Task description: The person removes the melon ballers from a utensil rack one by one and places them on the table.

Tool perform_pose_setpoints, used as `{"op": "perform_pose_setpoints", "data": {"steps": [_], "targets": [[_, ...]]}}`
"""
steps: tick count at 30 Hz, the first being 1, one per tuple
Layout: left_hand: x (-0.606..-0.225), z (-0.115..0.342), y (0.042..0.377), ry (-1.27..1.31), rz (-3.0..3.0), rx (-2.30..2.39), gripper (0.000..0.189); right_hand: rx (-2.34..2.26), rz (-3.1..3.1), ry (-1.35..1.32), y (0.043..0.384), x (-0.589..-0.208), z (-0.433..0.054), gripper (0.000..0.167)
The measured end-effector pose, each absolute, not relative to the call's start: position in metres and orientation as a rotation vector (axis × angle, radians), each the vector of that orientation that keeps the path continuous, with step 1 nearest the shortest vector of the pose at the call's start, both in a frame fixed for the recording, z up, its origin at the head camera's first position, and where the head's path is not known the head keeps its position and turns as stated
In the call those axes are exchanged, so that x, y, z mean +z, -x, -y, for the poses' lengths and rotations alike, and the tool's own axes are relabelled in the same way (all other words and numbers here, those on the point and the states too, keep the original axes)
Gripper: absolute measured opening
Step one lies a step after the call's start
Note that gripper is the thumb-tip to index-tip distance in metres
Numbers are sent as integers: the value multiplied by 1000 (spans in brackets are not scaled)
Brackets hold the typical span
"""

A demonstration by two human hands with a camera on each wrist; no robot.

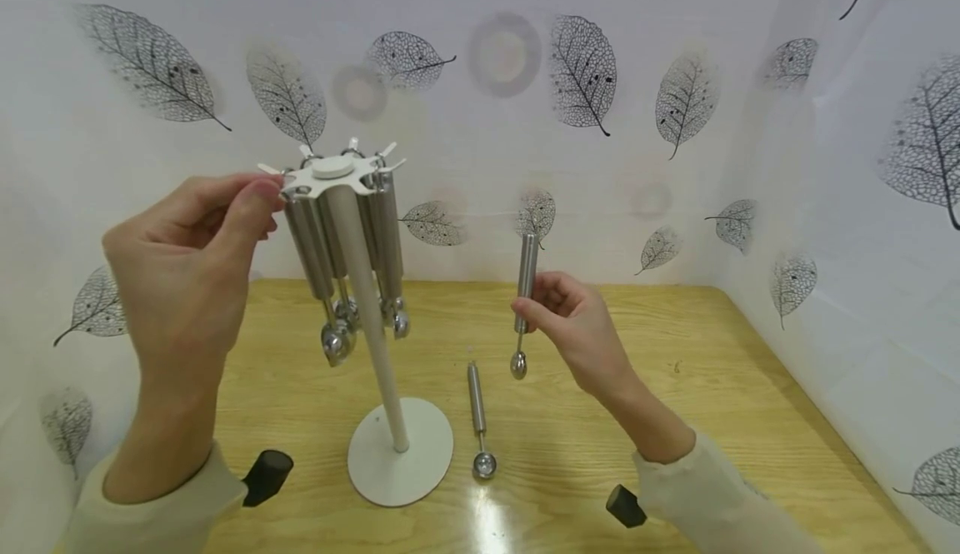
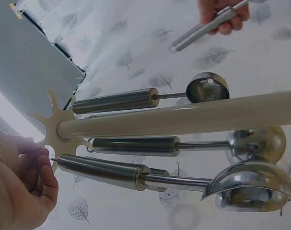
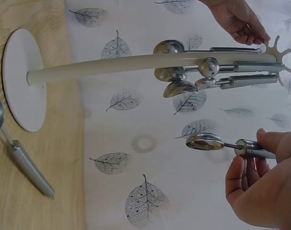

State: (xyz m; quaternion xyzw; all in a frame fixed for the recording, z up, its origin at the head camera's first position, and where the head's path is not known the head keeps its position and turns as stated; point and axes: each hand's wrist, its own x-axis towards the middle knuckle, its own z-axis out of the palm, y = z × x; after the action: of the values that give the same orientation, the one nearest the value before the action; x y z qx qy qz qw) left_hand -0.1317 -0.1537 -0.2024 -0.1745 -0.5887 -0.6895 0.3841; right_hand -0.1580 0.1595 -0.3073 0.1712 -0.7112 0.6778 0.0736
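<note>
A white rack (image 1: pixel 363 312) stands upright, its star-shaped top (image 1: pixel 327 172) carrying several steel scoops (image 1: pixel 311 250) that hang by their rings. At the left side of that top, my left hand (image 1: pixel 191 267) pinches a prong with thumb and fingertips, close to the ring of one hanging scoop (image 2: pixel 102 171). To the rack's right, my right hand (image 1: pixel 573 325) holds another small steel scoop (image 1: pixel 527 275) by its handle, bowl downward and above the table. The bowl (image 3: pixel 205 141) of this scoop is in plain sight in the right wrist view.
One more steel scoop (image 1: pixel 477 408) lies on the wooden table (image 1: pixel 585 437), just right of the rack's round base (image 1: pixel 401 475). White cloth with leaf prints (image 1: pixel 480 121) hangs behind the table and along its sides.
</note>
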Motion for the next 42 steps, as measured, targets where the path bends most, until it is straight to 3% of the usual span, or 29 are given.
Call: {"op": "perform_pose_setpoints", "data": {"steps": [9,27,42], "targets": [[-203,155,132,443,1493,-1773,19,2080,2255,-395,166,-351,-170,27],[-205,154,133,489,1447,-1812,20,1959,2586,-240,169,-414,-173,24],[-205,154,132,483,1465,-1791,19,1704,2781,-132,166,-444,-161,28]]}}
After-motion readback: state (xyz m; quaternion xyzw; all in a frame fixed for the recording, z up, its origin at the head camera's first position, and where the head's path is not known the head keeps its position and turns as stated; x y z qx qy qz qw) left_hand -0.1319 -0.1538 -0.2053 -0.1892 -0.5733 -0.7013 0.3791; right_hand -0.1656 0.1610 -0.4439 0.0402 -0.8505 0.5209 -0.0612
